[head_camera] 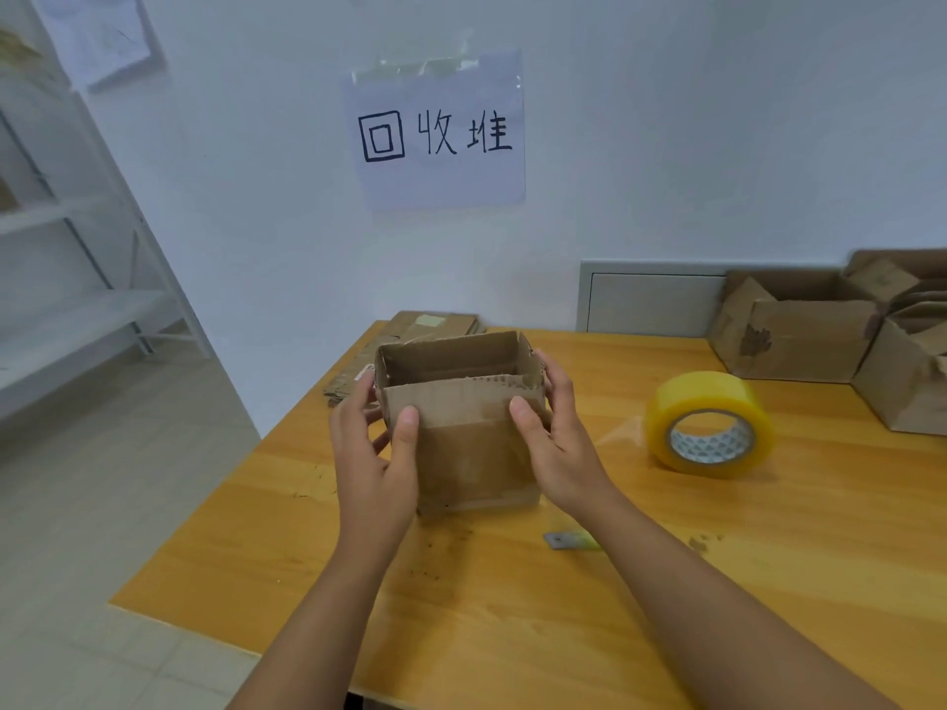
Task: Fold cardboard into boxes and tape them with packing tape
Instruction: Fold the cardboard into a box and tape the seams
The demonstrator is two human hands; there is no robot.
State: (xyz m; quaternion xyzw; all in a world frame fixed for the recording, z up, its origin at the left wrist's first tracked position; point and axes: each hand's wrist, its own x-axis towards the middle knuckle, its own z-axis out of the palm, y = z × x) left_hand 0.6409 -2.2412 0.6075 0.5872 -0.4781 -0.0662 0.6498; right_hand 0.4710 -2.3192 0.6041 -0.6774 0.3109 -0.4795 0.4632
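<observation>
As hands (461, 443) grip box (464, 453), tape roll (709, 422) near

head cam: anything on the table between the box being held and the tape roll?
Nothing solid: bare table separates the box from the tape roll, though the right hand grips the box's near side.

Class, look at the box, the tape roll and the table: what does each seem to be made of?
Box: brown corrugated cardboard, matte; fluting shows along its torn rim.
Tape roll: glossy yellowish translucent plastic film, on a printed core that looks like card.
Table: wood or wood-look laminate, smooth, with visible grain.
</observation>
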